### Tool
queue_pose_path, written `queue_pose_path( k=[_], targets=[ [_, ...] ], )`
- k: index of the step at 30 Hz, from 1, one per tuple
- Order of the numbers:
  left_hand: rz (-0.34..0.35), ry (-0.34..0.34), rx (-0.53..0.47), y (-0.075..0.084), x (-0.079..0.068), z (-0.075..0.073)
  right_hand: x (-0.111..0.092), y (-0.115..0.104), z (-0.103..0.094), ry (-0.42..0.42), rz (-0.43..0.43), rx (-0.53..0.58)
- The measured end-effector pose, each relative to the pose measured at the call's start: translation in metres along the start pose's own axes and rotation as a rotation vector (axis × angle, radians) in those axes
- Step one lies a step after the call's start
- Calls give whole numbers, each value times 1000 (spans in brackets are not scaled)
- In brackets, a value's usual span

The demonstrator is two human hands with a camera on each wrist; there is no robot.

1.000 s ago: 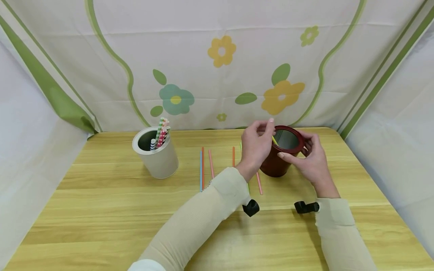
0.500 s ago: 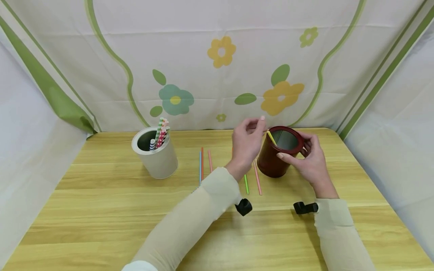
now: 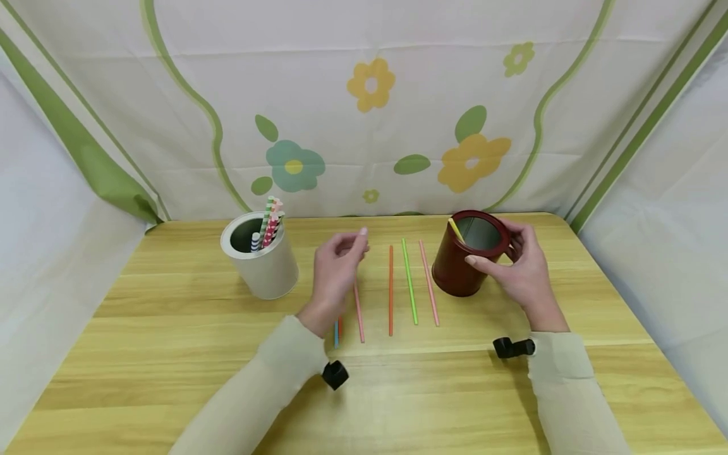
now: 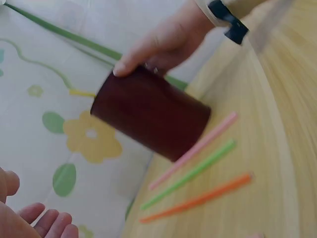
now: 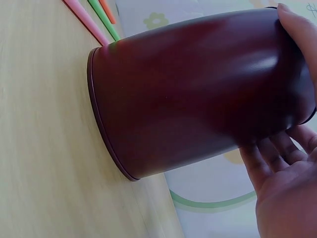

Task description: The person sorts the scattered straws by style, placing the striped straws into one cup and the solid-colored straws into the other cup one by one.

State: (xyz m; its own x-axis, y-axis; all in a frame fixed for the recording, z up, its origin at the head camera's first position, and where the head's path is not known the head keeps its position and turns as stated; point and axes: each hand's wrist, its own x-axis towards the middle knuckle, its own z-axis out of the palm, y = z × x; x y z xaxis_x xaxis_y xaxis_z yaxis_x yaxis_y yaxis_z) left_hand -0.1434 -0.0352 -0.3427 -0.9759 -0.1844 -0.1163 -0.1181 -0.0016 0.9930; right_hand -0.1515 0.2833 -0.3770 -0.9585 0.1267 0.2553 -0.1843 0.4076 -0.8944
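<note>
The dark red canister (image 3: 457, 272) was a smooth, glossy cylinder with a broad ring for a rim, standing on a wooden table (image 3: 170, 379) of streaky yellow grain. A white canister (image 3: 268, 273) of similar shape stood well apart on the left. Behind them hung a creased cloth (image 3: 443, 31) printed with flowers.

The right hand (image 3: 527, 268) was clamped on the dark red canister close to its rim, thumb on the near side, fingers round the right side. The left hand (image 3: 334, 268) was above the table between the canisters, its fingers loosely bent, the thumb apart from them, gripping nothing; straws lay beneath and just right of it.

Six slim, plain straws showed on the table: one blue (image 3: 336, 337), two orange (image 3: 390, 291), two pink (image 3: 429, 284) and one green (image 3: 410, 282), the leftmost partly hidden by the left hand. One yellow straw (image 3: 456, 230) leaned in the dark red canister. Striped and dotted straws (image 3: 272, 226), at least four, filled the right side of the white canister's mouth.
</note>
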Motion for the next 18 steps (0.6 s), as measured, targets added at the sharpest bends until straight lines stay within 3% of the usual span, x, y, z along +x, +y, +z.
queue_pose_path(
  k=[8, 18],
  targets=[
    [3, 88, 230, -36, 1, -38, 0, -1, -1, 5, 6, -3],
    [52, 112, 406, -57, -1, -49, 0, -2, 1, 13, 5, 6]
  ],
)
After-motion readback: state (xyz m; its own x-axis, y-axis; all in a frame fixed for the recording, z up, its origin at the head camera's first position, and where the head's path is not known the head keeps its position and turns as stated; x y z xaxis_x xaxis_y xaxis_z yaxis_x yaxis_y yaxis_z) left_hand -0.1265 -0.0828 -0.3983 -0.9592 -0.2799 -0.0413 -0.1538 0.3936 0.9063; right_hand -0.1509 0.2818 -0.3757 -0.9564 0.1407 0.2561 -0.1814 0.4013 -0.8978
